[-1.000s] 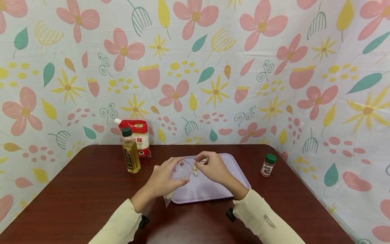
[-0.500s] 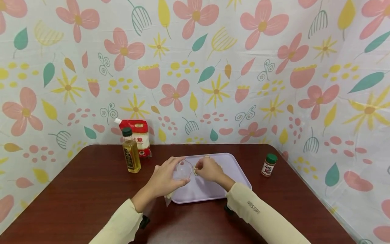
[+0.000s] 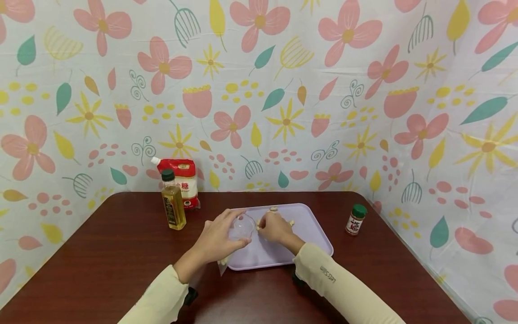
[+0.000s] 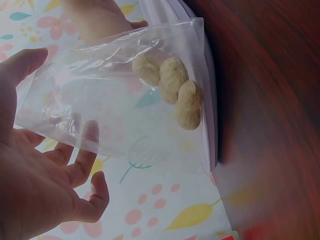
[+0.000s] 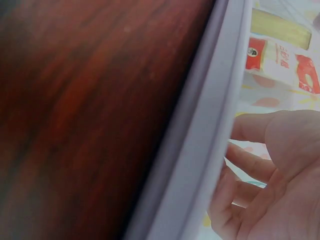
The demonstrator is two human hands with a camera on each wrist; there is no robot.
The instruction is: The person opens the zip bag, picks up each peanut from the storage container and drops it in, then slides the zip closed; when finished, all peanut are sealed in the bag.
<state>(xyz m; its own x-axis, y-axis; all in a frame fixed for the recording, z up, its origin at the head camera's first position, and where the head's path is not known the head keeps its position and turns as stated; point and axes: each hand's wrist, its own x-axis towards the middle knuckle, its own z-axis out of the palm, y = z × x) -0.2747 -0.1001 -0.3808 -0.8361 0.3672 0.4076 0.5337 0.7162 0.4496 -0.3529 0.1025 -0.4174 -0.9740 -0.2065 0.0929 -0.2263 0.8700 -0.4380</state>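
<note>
A clear plastic bag (image 3: 241, 226) is held by its spread mouth in my left hand (image 3: 220, 236), thumb and fingers apart around the opening. Several peanuts (image 4: 187, 102) lie at the bag's bottom in the left wrist view. My right hand (image 3: 276, 228) is low over the lilac tray (image 3: 279, 256), its fingers bent down beside a peanut (image 3: 258, 223); whether they pinch it is hidden. Other peanuts, one at the tray's back (image 3: 273, 208) and one right of the hand (image 3: 292, 222), lie on the tray. In the right wrist view the tray's rim (image 5: 200, 125) covers the fingertips.
An oil bottle (image 3: 174, 207) with a dark green cap stands at the back left, before a red and white sugar bag (image 3: 189, 184). A small green-lidded jar (image 3: 355, 220) stands right of the tray. A floral cloth hangs behind the brown table (image 3: 101, 252).
My right hand has come down from above the tray to the peanut beside the bag, its forearm shifting left. My left hand and the bag have stayed nearly still.
</note>
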